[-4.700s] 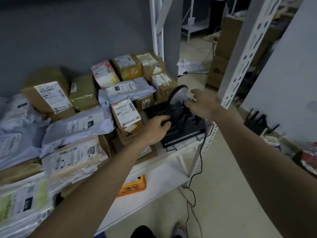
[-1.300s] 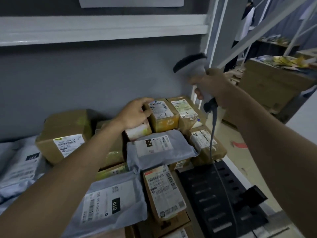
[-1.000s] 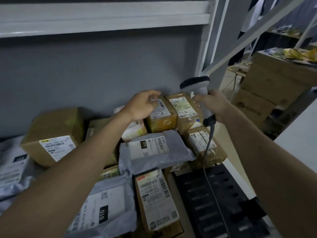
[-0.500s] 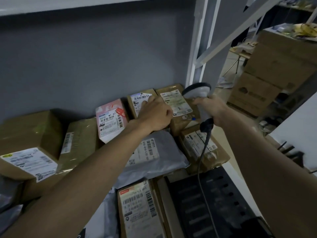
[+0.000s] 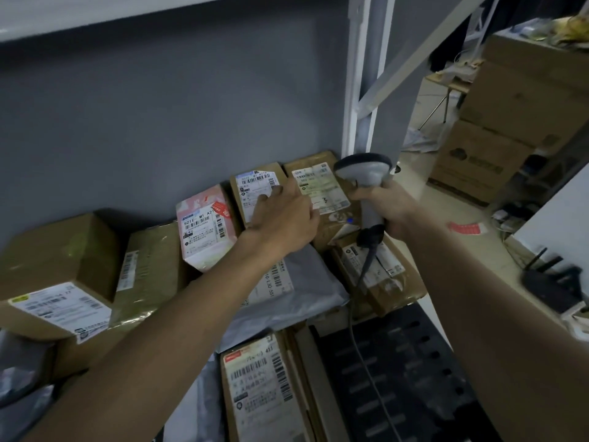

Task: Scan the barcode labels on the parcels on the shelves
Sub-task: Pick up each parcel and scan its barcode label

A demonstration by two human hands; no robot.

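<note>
A person's left hand (image 5: 283, 218) rests with loosely extended fingers on a brown parcel (image 5: 255, 193) at the back of the shelf, covering part of its barcode label (image 5: 255, 183). Just beside it, the right hand (image 5: 387, 208) grips a grey handheld scanner (image 5: 363, 173) over a neighbouring parcel (image 5: 322, 186). The label print is too blurred to read, and the scanner's cable (image 5: 360, 314) runs out of frame.

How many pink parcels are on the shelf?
1. The pink parcel stands by the back wall, just left of the left hand. More could be hidden underneath.
</note>
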